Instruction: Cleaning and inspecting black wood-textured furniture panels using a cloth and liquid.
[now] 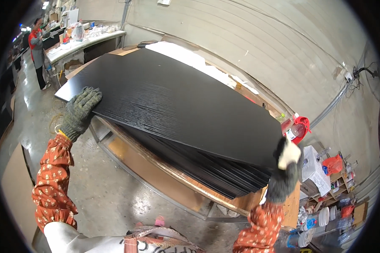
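A large black panel with a smooth, shiny top lies across a stack of similar black boards, whose near edges fan out below it. My left hand, in a grey-green knitted glove, rests with fingers laid out on the panel's near left edge. At the panel's right end, my right hand, in a dark glove, is closed on a cream-coloured wad that looks like cloth. The wad is at the panel's edge; whether it touches the surface I cannot tell. Orange flowered sleeves cover both forearms.
Under the boards stands a wooden-topped table with a metal frame. White sheeting lies along its far side. At the right are a red bag, cluttered shelves and buckets. A person stands far left near a white workbench.
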`<action>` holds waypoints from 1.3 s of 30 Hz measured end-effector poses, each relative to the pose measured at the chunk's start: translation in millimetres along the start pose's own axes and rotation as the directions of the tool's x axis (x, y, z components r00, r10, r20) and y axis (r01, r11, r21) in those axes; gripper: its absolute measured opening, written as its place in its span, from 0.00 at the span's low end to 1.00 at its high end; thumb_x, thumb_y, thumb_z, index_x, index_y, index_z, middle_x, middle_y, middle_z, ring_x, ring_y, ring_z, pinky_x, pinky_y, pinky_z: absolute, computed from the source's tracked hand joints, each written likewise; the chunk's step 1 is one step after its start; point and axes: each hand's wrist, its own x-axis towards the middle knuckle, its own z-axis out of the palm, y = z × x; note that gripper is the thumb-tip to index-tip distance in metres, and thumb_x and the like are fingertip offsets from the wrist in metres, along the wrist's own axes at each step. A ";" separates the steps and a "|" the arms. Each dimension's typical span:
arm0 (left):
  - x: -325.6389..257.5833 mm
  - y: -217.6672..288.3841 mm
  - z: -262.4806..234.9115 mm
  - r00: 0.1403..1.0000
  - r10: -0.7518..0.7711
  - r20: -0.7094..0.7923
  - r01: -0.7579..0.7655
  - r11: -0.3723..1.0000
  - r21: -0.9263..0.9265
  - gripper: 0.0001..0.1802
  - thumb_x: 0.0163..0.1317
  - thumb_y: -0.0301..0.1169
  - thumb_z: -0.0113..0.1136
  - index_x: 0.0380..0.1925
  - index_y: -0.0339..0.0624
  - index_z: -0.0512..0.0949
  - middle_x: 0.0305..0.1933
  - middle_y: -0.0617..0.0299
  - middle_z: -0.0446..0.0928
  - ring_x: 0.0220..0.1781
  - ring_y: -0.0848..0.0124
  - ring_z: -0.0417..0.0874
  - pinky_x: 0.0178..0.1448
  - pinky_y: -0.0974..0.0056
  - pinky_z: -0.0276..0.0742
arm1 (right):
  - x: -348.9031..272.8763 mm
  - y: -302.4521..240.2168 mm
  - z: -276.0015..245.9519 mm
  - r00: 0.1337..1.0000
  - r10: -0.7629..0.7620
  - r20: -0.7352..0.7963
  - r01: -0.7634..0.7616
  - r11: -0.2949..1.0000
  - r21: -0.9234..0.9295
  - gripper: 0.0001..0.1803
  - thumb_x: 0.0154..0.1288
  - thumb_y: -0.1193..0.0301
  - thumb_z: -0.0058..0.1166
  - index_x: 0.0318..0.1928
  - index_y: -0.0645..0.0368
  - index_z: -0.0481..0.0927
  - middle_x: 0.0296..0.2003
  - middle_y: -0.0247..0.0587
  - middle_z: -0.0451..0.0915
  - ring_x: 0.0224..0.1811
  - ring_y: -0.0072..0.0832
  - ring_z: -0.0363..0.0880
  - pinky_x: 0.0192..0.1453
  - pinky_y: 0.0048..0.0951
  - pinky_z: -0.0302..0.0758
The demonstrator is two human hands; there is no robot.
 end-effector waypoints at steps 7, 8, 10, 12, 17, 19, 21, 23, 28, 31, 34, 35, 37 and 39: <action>17.4 -9.2 39.3 0.994 -0.095 0.055 0.097 0.995 -0.037 0.32 0.48 0.17 0.53 0.57 0.44 0.70 0.62 0.53 0.70 0.65 0.53 0.67 0.71 0.50 0.57 | 40.4 65.5 -4.3 0.937 0.338 -0.093 -0.320 0.933 0.166 0.25 0.64 0.70 0.53 0.61 0.62 0.69 0.54 0.41 0.73 0.56 0.32 0.73 0.56 0.33 0.74; 24.1 -6.0 37.5 0.992 -0.111 0.056 0.114 0.992 -0.053 0.32 0.48 0.17 0.53 0.58 0.44 0.69 0.62 0.53 0.69 0.66 0.52 0.67 0.72 0.50 0.57 | 39.6 71.3 -5.6 0.984 0.176 -0.031 -0.179 0.965 -0.192 0.25 0.64 0.70 0.53 0.61 0.63 0.68 0.53 0.42 0.73 0.55 0.31 0.73 0.54 0.32 0.75; 27.7 -8.8 40.1 0.976 -0.178 0.125 0.181 0.984 -0.007 0.36 0.46 0.19 0.57 0.60 0.45 0.67 0.65 0.52 0.65 0.69 0.52 0.62 0.74 0.51 0.52 | 42.4 70.7 0.1 0.963 0.263 -0.053 -0.264 0.964 -0.020 0.25 0.64 0.70 0.53 0.61 0.63 0.68 0.53 0.42 0.73 0.55 0.30 0.73 0.54 0.31 0.75; 45.1 8.6 26.3 0.942 -0.228 0.245 0.226 0.973 0.034 0.38 0.44 0.20 0.59 0.61 0.45 0.66 0.67 0.52 0.63 0.70 0.53 0.60 0.75 0.51 0.50 | 42.4 69.8 8.4 0.942 0.329 -0.071 -0.319 0.940 0.117 0.25 0.66 0.69 0.51 0.61 0.66 0.67 0.53 0.41 0.73 0.55 0.30 0.73 0.54 0.31 0.75; 108.6 85.1 17.2 0.918 0.276 0.287 -0.040 0.781 -0.623 0.31 0.55 0.44 0.62 0.58 0.44 0.71 0.65 0.50 0.66 0.71 0.53 0.60 0.74 0.48 0.50 | 40.8 79.0 -16.5 1.000 -0.015 0.008 0.017 0.935 -0.355 0.23 0.60 0.80 0.54 0.57 0.59 0.72 0.56 0.46 0.72 0.58 0.37 0.72 0.58 0.33 0.73; 125.8 118.9 5.7 0.904 0.373 0.210 -0.070 0.612 -0.788 0.21 0.57 0.41 0.63 0.50 0.46 0.78 0.54 0.53 0.76 0.60 0.57 0.74 0.67 0.51 0.64 | 38.2 87.8 -21.3 0.929 -0.240 0.281 0.370 0.572 -0.732 0.25 0.57 0.85 0.54 0.56 0.56 0.74 0.57 0.48 0.72 0.60 0.40 0.71 0.60 0.34 0.72; 153.6 143.7 -10.1 0.814 0.086 0.575 0.390 0.653 -0.649 0.17 0.57 0.40 0.64 0.43 0.46 0.81 0.44 0.56 0.79 0.49 0.60 0.79 0.55 0.55 0.75 | 37.2 90.7 -22.5 0.916 -0.272 0.296 0.400 0.557 -0.727 0.31 0.49 0.92 0.52 0.53 0.53 0.76 0.60 0.51 0.70 0.62 0.45 0.69 0.63 0.37 0.70; 175.0 152.1 -3.9 0.825 -0.056 0.562 0.347 0.835 -0.426 0.14 0.57 0.40 0.64 0.37 0.43 0.81 0.38 0.57 0.80 0.41 0.60 0.81 0.45 0.57 0.78 | 35.6 90.6 -25.5 0.895 -0.322 0.308 0.440 0.533 -0.723 0.31 0.48 0.93 0.51 0.53 0.53 0.76 0.60 0.51 0.69 0.62 0.45 0.69 0.63 0.37 0.70; 174.8 182.4 -4.3 0.822 0.095 0.562 0.280 0.792 -0.543 0.12 0.59 0.38 0.61 0.35 0.41 0.80 0.32 0.54 0.80 0.37 0.58 0.82 0.43 0.58 0.77 | 33.6 85.6 -9.8 0.889 -0.363 0.280 0.451 0.585 -0.674 0.34 0.45 0.95 0.46 0.52 0.52 0.76 0.61 0.51 0.67 0.63 0.47 0.68 0.63 0.38 0.70; 178.7 179.2 -7.4 0.763 0.136 0.631 0.297 0.794 -0.531 0.15 0.62 0.45 0.55 0.39 0.49 0.81 0.38 0.57 0.81 0.43 0.59 0.82 0.49 0.58 0.77 | 28.8 85.5 -11.1 0.877 -0.389 0.283 0.472 0.580 -0.664 0.33 0.45 0.95 0.45 0.51 0.53 0.77 0.61 0.52 0.67 0.63 0.48 0.68 0.62 0.39 0.71; 176.9 164.4 2.8 0.871 0.038 0.489 0.103 0.960 -0.259 0.08 0.60 0.37 0.58 0.33 0.47 0.79 0.32 0.54 0.78 0.35 0.56 0.81 0.38 0.56 0.77 | 30.2 80.4 -18.7 0.922 -0.343 0.182 0.378 0.684 -0.624 0.33 0.46 0.96 0.44 0.51 0.52 0.78 0.61 0.52 0.67 0.63 0.47 0.68 0.62 0.39 0.71; 171.1 165.9 -2.4 0.907 0.037 0.419 0.060 0.975 -0.216 0.05 0.59 0.32 0.59 0.33 0.44 0.78 0.31 0.54 0.77 0.33 0.55 0.80 0.36 0.55 0.76 | 30.0 81.2 -14.2 0.899 -0.388 0.204 0.423 0.649 -0.632 0.33 0.48 0.96 0.43 0.51 0.51 0.78 0.61 0.52 0.68 0.63 0.47 0.68 0.62 0.38 0.72; 159.4 173.5 -7.8 0.935 0.180 0.306 -0.044 0.914 -0.402 0.05 0.57 0.28 0.60 0.32 0.42 0.77 0.30 0.55 0.75 0.34 0.54 0.79 0.36 0.55 0.76 | 31.6 75.0 -1.9 0.851 -0.441 0.284 0.499 0.515 -0.697 0.26 0.55 0.88 0.49 0.55 0.56 0.75 0.58 0.51 0.70 0.60 0.41 0.71 0.60 0.35 0.72; 165.7 203.3 -22.0 0.889 0.209 0.407 0.005 0.885 -0.465 0.06 0.56 0.27 0.61 0.33 0.40 0.77 0.31 0.54 0.76 0.34 0.54 0.79 0.37 0.57 0.76 | 28.3 65.4 7.8 0.998 -0.020 -0.061 0.008 0.981 -0.196 0.29 0.51 0.94 0.48 0.53 0.56 0.76 0.61 0.52 0.67 0.61 0.42 0.70 0.56 0.34 0.77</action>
